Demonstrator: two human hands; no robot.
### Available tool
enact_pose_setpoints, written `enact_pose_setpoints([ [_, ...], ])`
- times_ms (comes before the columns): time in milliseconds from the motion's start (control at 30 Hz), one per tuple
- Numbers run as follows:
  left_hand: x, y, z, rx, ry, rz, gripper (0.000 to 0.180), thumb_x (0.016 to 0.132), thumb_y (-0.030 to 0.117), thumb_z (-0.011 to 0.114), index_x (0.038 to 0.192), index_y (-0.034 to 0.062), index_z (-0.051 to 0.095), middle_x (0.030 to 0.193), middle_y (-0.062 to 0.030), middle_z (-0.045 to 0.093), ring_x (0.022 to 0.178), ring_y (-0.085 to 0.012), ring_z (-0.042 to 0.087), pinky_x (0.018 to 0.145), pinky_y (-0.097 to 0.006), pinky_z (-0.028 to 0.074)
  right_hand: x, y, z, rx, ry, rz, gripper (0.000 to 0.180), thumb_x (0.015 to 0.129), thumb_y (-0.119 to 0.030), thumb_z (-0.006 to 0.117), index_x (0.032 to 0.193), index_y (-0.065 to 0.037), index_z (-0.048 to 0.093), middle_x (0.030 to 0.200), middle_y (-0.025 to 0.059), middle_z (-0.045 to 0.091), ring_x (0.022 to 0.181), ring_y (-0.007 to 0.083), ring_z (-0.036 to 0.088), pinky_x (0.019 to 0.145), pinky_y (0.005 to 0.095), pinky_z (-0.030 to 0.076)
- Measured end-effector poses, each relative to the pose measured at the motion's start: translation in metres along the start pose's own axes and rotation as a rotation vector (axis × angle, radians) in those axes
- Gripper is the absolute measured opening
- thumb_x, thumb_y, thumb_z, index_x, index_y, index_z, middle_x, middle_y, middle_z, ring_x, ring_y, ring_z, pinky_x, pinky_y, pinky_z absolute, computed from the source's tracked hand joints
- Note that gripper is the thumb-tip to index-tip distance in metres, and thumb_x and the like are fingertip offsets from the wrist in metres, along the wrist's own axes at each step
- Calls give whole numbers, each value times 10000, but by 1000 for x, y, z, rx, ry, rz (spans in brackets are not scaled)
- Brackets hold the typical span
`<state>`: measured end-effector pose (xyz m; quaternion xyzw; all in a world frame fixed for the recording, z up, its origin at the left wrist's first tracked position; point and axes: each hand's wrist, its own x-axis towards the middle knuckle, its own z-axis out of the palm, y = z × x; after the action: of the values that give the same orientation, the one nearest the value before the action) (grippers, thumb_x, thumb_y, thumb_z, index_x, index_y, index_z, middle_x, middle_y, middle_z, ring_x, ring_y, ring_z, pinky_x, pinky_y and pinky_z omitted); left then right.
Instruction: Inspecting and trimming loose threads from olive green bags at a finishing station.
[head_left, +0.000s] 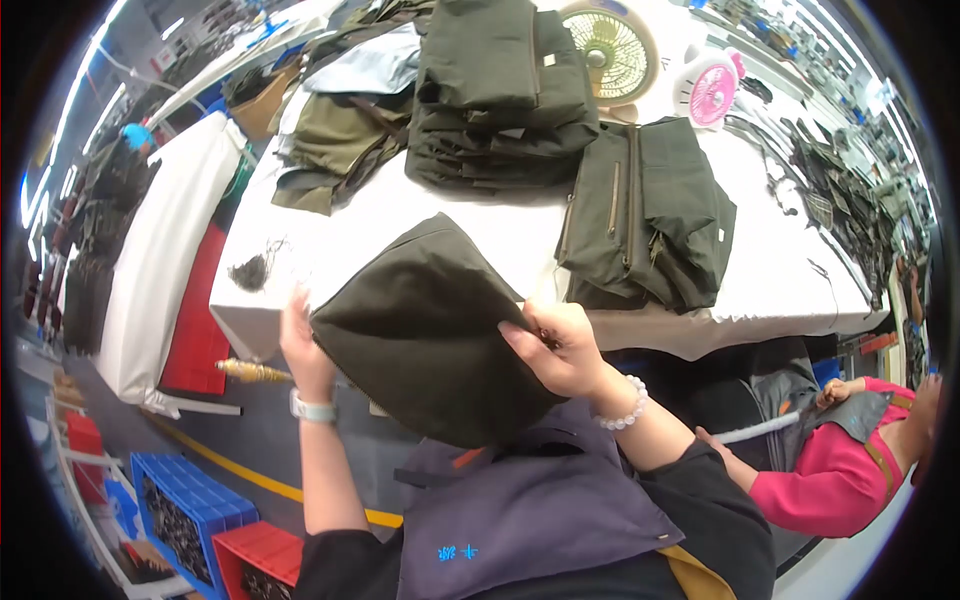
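A dark green fabric piece [430, 330], roughly four-sided with a seam across its upper part, is held up between my hands in front of the table's near edge. At its right edge, my right hand [565, 350] is closed on the cloth, thumb on the near face. A small dark thing shows within that hand's curled fingers, too small to name. My left hand [303, 340] is at the left corner of the piece, gripping its edge, with some fingers hidden. Folded dark green cloth items with zippers [650, 215] lie on the table beyond my right hand.
The white-covered table [400, 215] bears a tall stack of dark green items [500, 110], a green fan [605, 55], a pink-and-white fan [710, 90] and a thread clump [250, 270]. Blue [190, 510] and red [260, 555] crates stand lower left. A person in pink [830, 475] is at right.
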<state>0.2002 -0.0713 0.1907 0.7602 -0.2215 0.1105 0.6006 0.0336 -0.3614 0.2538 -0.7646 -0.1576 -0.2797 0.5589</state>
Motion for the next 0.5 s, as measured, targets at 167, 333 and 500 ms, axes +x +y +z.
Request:
enact_pose_setpoints([
  [167,-76,12,42,-1148,-268,-280,878,949,574,608,1527,-22,323,1505,-137,467,1394,-285,447,1153,-425,367,16,-3,-11,260,140,250,378,989,-86,619,727,-66,347,685,-31,270,635,72,248,548,279,244],
  [333,-61,63,57,-964,-411,-386,850,885,371,770,1504,-26,344,1505,-166,469,1366,-302,492,1130,-428,407,29,5,-25,819,183,460,278,1016,-166,583,1233,7,612,1067,59,697,961,94,643,867,259,516],
  [500,-41,110,50,-1031,-422,-514,783,898,257,760,1500,-25,345,1487,-168,487,1343,-293,518,1110,-406,428,23,7,-29,1043,265,498,372,1004,-176,579,1326,9,560,1190,105,683,1063,174,671,957,338,541],
])
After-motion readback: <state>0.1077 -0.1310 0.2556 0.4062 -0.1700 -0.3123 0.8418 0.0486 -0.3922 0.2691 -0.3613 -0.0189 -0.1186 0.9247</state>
